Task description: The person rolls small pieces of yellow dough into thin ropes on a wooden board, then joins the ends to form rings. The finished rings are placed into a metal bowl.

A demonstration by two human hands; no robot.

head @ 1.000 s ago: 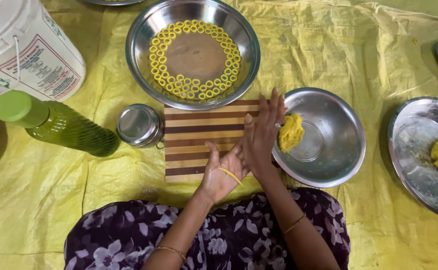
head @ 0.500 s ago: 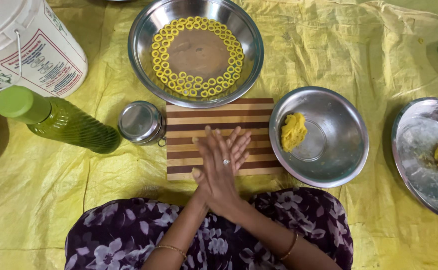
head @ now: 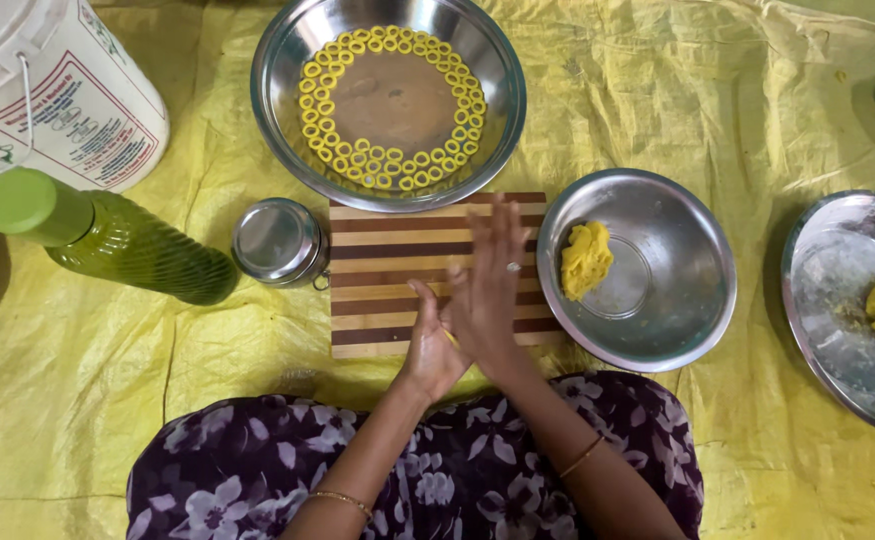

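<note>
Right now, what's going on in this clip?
A person seated on a yellow sheet presses the right hand over the left hand, palms together, above a striped wooden board. A thin bit of yellow dough seems caught between the palms. Beyond the board, a large steel bowl holds small yellow dough rings laid around its edge. A smaller bowl to the right holds a dough lump. A green bottle lies to the left.

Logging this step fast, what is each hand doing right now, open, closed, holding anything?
Left hand: open, palm up over the striped board, under the right.
Right hand: open, fingers flat, pressed across the left palm.
Anything between the palms: cannot be told.
</note>
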